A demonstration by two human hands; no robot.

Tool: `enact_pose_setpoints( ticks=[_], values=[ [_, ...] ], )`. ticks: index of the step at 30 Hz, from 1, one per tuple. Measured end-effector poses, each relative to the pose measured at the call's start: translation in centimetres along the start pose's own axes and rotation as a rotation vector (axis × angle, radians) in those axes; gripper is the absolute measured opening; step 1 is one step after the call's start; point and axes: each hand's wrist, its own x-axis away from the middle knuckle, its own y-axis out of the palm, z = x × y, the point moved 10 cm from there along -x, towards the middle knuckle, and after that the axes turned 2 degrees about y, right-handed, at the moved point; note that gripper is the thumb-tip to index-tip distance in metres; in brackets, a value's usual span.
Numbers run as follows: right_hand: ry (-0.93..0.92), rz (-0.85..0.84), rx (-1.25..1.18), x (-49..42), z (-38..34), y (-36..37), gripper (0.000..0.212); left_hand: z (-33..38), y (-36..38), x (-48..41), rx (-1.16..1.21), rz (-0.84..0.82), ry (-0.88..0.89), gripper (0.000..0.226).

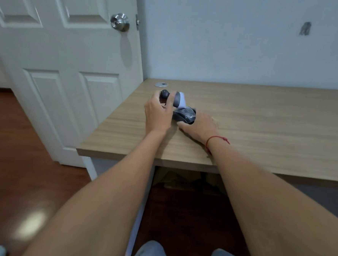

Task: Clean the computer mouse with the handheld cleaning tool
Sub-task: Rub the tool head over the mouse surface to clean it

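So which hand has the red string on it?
The right hand, the one steadying the black mouse. A red string circles its wrist. The left hand, holding the cleaning tool, has a bare wrist.

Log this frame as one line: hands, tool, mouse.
left hand: holds cleaning tool, tilted onto mouse | right hand: steadies mouse on desk | phase: cleaning underway

Right hand [201, 126] covers the mouse [184, 116] near side; mouse lettering blurred, unreadable. Left hand [158, 115] hides the cleaning tool [174, 99] handle middle. Desk [283, 125] cut off right.
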Motion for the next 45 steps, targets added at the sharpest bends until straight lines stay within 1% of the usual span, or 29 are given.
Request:
enact_pose_setpoints(
  ticks=[3,5,8,11,12,14,16,17,19,21,23,25,26,27,30,32,34,37,39,41,43,45],
  values=[
    [-0.013,0.002,-0.009,0.2,-0.1,-0.1,0.061,-0.2,-0.8,0.1,0.034,0.055,-0.024,0.020],
    [-0.028,0.001,-0.010,0.2,-0.2,-0.1,0.061,-0.4,-0.7,0.0,0.016,0.043,-0.030,0.021],
    [-0.040,0.004,-0.038,0.2,-0.1,-0.1,0.060,-1.0,0.4,0.2,-0.105,-0.043,-0.068,0.031],
    [-0.048,0.004,-0.062,0.3,-0.2,-0.1,0.064,-2.7,-0.5,0.0,-0.236,-0.010,-0.196,0.037],
    [-0.047,0.001,-0.069,0.3,-0.2,0.0,0.066,-2.6,-0.6,-0.2,-0.227,-0.003,-0.179,0.036],
    [-0.051,-0.001,-0.080,0.3,-0.2,-0.1,0.066,-1.3,-0.3,-0.3,-0.109,-0.008,-0.075,0.031],
    [-0.062,-0.001,-0.088,0.2,-0.2,-0.1,0.066,-0.4,0.1,0.0,-0.048,-0.041,-0.012,0.028],
    [-0.065,0.003,-0.093,0.2,-0.3,-0.2,0.066,-0.5,0.4,0.1,-0.068,-0.066,-0.012,0.027],
    [-0.064,0.008,-0.100,0.2,-0.2,-0.2,0.065,-1.5,0.8,0.2,-0.170,-0.106,-0.071,0.026],
    [-0.066,0.008,-0.107,0.3,-0.1,-0.2,0.064,-2.1,0.6,0.3,-0.226,-0.097,-0.116,0.026],
    [-0.062,0.006,-0.108,0.2,0.0,-0.2,0.064,-1.2,0.4,0.3,-0.139,-0.078,-0.067,0.027],
    [-0.057,0.013,-0.105,0.1,0.1,-0.3,0.064,-0.3,0.1,0.4,-0.027,-0.052,-0.026,0.023],
    [-0.057,0.015,-0.104,0.1,0.1,-0.3,0.063,-0.3,0.0,0.3,-0.016,-0.050,-0.024,0.021],
    [-0.060,0.016,-0.103,0.2,0.0,-0.3,0.062,-0.6,0.1,0.3,-0.039,-0.059,-0.027,0.022],
    [-0.066,0.017,-0.107,0.3,0.0,-0.3,0.062,-1.6,0.5,0.2,-0.210,-0.093,-0.066,0.029],
    [-0.063,0.016,-0.108,0.3,0.0,-0.3,0.063,-1.0,0.0,0.2,-0.168,-0.036,-0.038,0.029],
    [-0.055,0.016,-0.109,0.2,0.1,-0.4,0.065,0.1,-0.5,0.2,-0.076,0.013,0.039,0.027],
    [-0.048,0.019,-0.132,0.1,0.2,-0.3,0.068,0.6,-0.2,0.3,-0.052,-0.017,0.077,0.026],
    [-0.048,0.021,-0.154,0.1,0.3,-0.3,0.069,0.2,0.4,0.4,-0.105,-0.065,0.065,0.024],
    [-0.050,0.021,-0.168,0.1,0.4,-0.3,0.070,-0.7,0.2,0.3,-0.164,-0.052,-0.005,0.025],
    [-0.055,0.021,-0.167,0.2,0.4,-0.3,0.071,-1.5,-0.7,0.2,-0.121,0.017,-0.085,0.028],
    [-0.051,0.019,-0.155,0.1,0.4,-0.2,0.071,-1.3,-1.2,0.1,-0.017,0.062,-0.077,0.029]
  ],
)
